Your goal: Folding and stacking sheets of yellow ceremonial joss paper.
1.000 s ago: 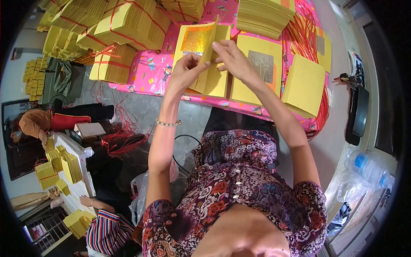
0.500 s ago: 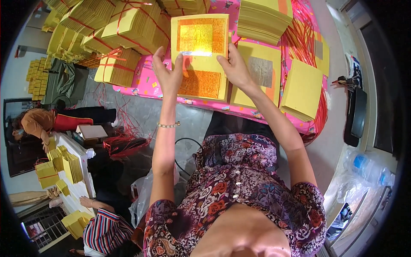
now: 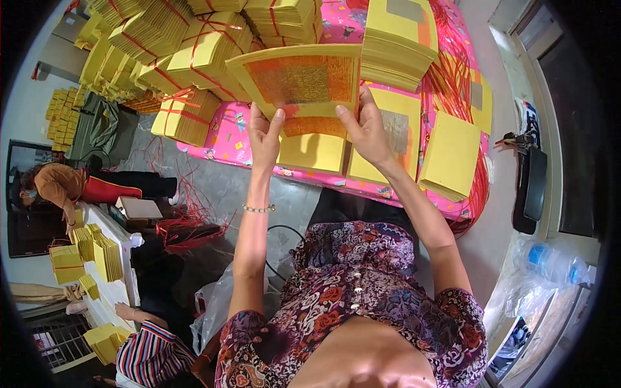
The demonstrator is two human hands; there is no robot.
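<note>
My left hand [image 3: 266, 137] and my right hand [image 3: 366, 127] both grip the lower edge of a thin stack of yellow paper sheets with an orange and gold square [image 3: 299, 80], lifted over the pink patterned table [image 3: 223, 139]. Below it lie flat yellow sheet piles [image 3: 312, 152], one showing a silver square [image 3: 396, 132]. A tall yellow stack [image 3: 398, 45] stands just right of the held sheets.
Bundles of yellow paper tied with red string [image 3: 194, 52] crowd the table's far left. Another yellow pile [image 3: 449, 155] sits at the right with red strings [image 3: 446, 84] behind. Two other people [image 3: 61, 187] [image 3: 145, 352] work at a white table [image 3: 113, 284] to the left. A plastic bottle [image 3: 550, 262] lies lower right.
My hands have raised the gold-square sheets from the pile and carried them up and away, now holding them flat by the near edge.
</note>
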